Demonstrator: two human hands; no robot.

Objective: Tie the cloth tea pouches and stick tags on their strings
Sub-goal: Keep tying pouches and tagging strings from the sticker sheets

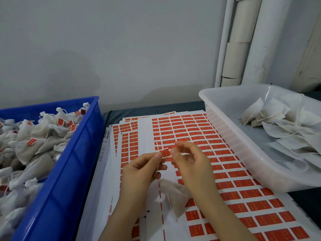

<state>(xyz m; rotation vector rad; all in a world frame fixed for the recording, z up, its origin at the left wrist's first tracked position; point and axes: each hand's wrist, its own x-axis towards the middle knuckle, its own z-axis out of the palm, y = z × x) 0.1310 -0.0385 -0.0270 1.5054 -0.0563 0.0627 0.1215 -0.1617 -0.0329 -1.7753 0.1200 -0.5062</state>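
Two hands are meeting over the sheets (225,153) in the head view, the only view given; the left hand (142,169) is pinching the left edge of a red tag (165,152) between thumb and forefinger; the right hand (189,164) is pinching the right edge, its other fingers hanging loosely curled. A thin string (157,168) is running past the left fingertips and on above the tag; lower down it seems to be leading to the pouch (175,193), which is lying on the sheets between the two wrists. Whether the tag is already folded round the string is too small to tell. Tagged pouches (34,136) are lying heaped in the blue crate (74,153) on the left; flat pouches (286,122) are sitting in the clear tub (225,115) on the right.

Judging from this, the tagging step is going on; doing it well is probably asking for a taut string, centred on the sticky face; the halves should be closing with edges matched, then getting pressed firmly along the string; the risks are a skewed fold, or the tag clinging to a fingertip.
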